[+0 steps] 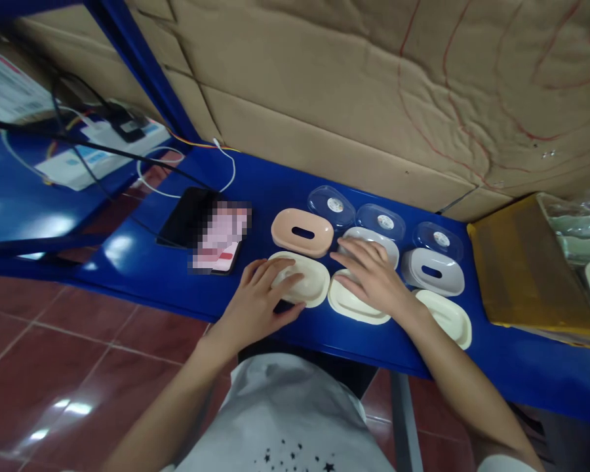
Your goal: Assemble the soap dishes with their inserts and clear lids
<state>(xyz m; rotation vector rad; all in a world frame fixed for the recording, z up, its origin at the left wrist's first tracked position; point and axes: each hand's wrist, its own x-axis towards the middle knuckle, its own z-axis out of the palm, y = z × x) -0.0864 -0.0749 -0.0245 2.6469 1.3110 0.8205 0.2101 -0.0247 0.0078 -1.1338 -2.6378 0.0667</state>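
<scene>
My left hand (260, 298) has its fingers spread over the left end of a cream oval tray (312, 282), which looks like part of a soap dish. The thumb lies along the tray's near edge. Fingers apart, my right hand (373, 275) reaches across a second cream tray (358, 308) and partly hides a white oval piece (391, 246) behind it; whether it touches either I cannot tell. A peach slotted piece (302, 233) stands behind the left tray. Farther right are a white slotted piece (435, 271) and a third cream tray (447, 318), partly behind my right forearm.
Three clear oval lids with round stickers, such as the left lid (331, 206), lie along the back of the blue table (260, 177). A phone (223, 236) and a black object (184, 219) are at left. An open cardboard box (526, 269) stands right. Cables trail from a power strip (103, 154).
</scene>
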